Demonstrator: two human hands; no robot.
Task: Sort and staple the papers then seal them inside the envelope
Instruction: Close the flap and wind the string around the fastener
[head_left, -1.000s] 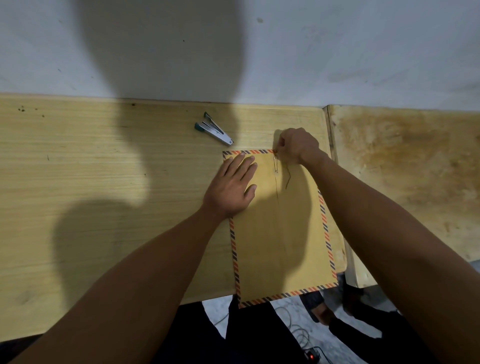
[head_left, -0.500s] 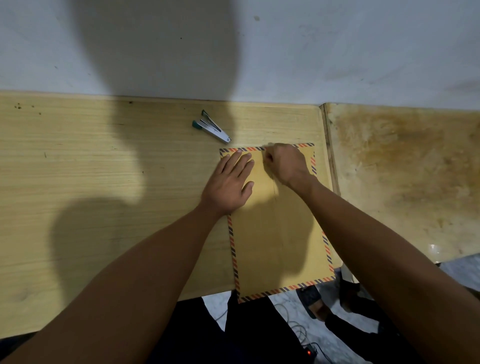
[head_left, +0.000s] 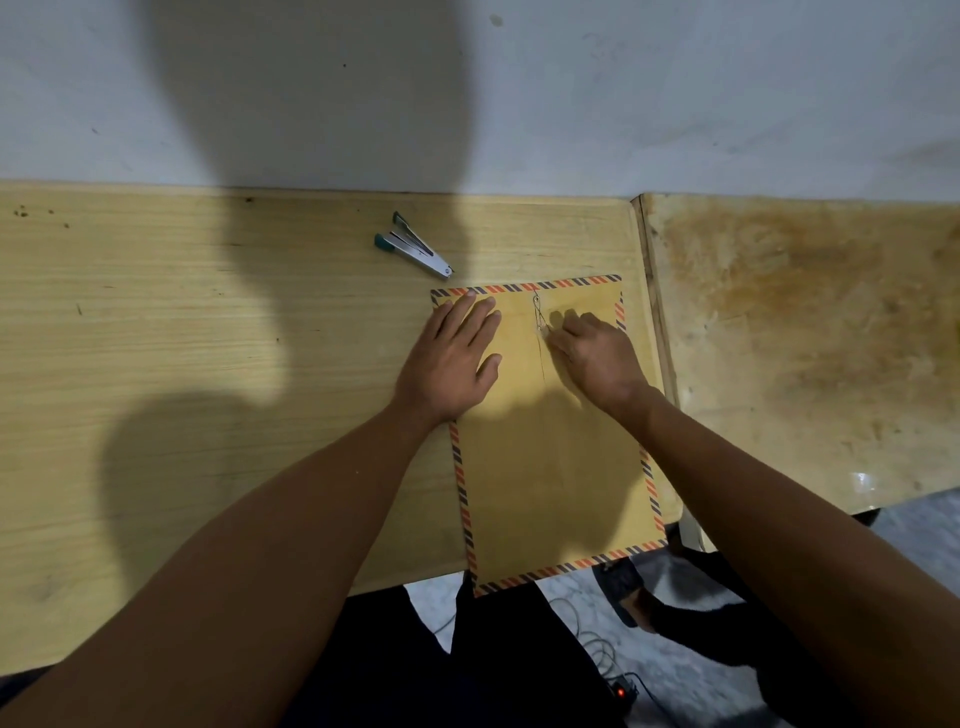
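Note:
A brown envelope with a striped orange and dark border lies flat on the wooden table, its lower end overhanging the front edge. A thin closure string runs between two small buttons near its top. My left hand presses flat on the envelope's upper left part, fingers straight. My right hand sits on the upper right part, its curled fingers pinching the string at the lower button. No loose papers are visible.
A small silver and teal stapler lies on the table just beyond the envelope's top left corner. A second, stained table adjoins on the right. Below the front edge are feet in sandals and a power strip with cable.
My right hand moved from the envelope's top edge down toward me, drawing the string to the lower button. The flap now lies shut. My left hand stayed in place.

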